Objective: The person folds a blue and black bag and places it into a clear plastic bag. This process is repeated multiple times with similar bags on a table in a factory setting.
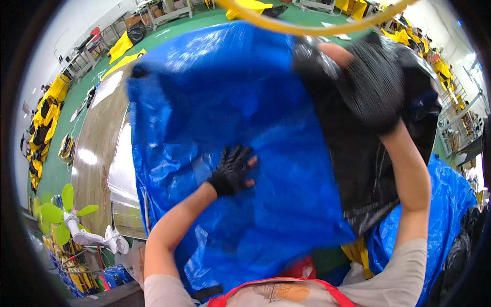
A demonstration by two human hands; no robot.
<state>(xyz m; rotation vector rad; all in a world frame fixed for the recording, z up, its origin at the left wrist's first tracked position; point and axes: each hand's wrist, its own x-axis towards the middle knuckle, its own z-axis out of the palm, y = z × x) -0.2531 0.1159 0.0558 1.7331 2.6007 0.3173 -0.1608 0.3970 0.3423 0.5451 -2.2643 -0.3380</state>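
Observation:
A large glossy blue plastic sheet (276, 169) is spread in front of me, wrinkled, with a black plastic sheet (358, 169) along its right side. Whether the two are joined I cannot tell. My left hand (232, 170), in a black glove with bare thumb and fingertip, lies flat on the blue sheet with its fingers spread. Raised at the upper right, my right hand (371, 82) wears a matching glove and is smeared by motion. Its fingers are curled around a fold of the black plastic beside the blue sheet's far right corner.
The worktable (92, 169) shows at left, bearing clear sheets (123, 169). A small green-bladed fan (69, 216) stands at the lower left. A yellow hose (317, 29) arcs across the top. More blue sheeting (424, 204) hangs at the right; yellow piles (48, 123) lie on the green floor.

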